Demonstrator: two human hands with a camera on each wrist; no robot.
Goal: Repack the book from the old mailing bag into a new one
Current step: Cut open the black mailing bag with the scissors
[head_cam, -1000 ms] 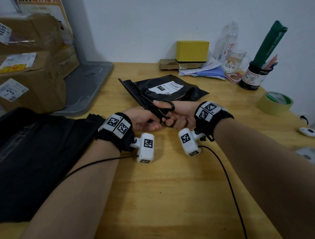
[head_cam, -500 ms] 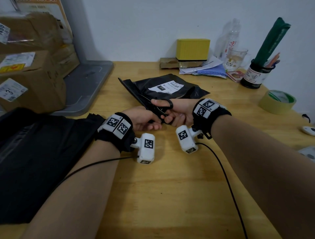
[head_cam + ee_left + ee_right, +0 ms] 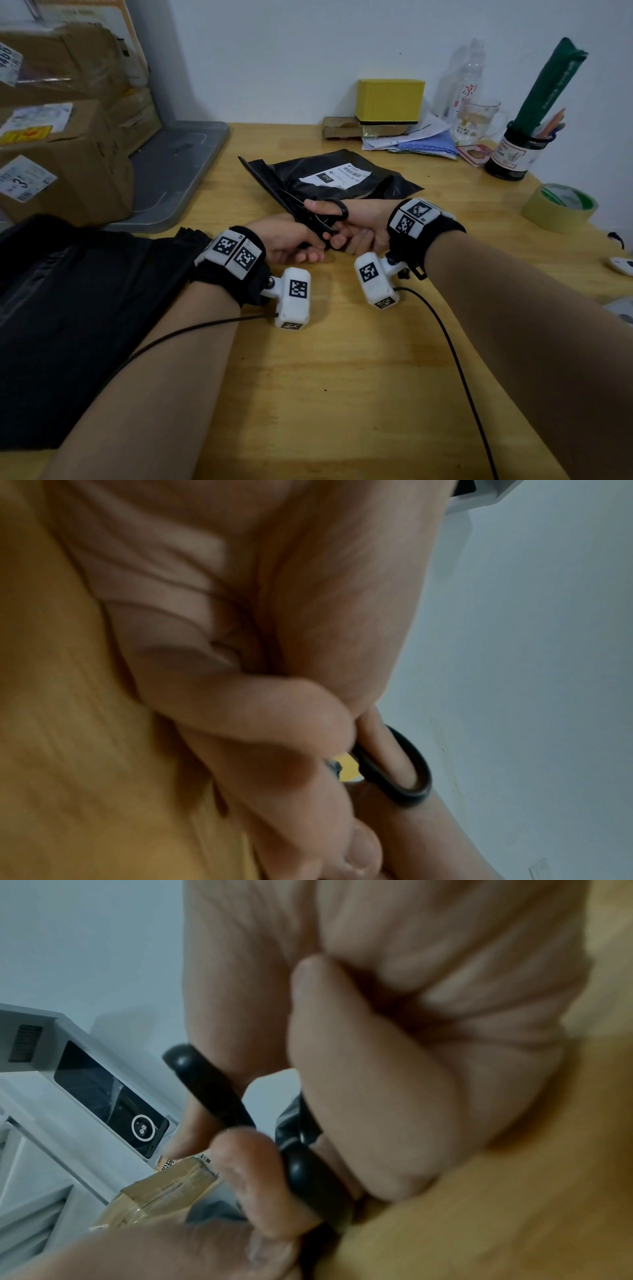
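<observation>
The right hand (image 3: 359, 224), with its thumb through one loop of the black-handled scissors (image 3: 320, 219), is sliding a little further up the flap of the black plastic mailing bag with the white label (image 3: 329, 178) compared with a second ago. The scissor blades are advancing along the flap's edge. The left hand (image 3: 291, 240), gripping the near end of the flap, is closing in against the right hand's fingers.

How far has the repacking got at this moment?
Early. In hand: the right hand holds scissors at the edge of the old bag, while the left hand pinches that edge. The bag looks full, no book visible. Left: finish cutting, remove the book, bag it anew; black bags lie left.
</observation>
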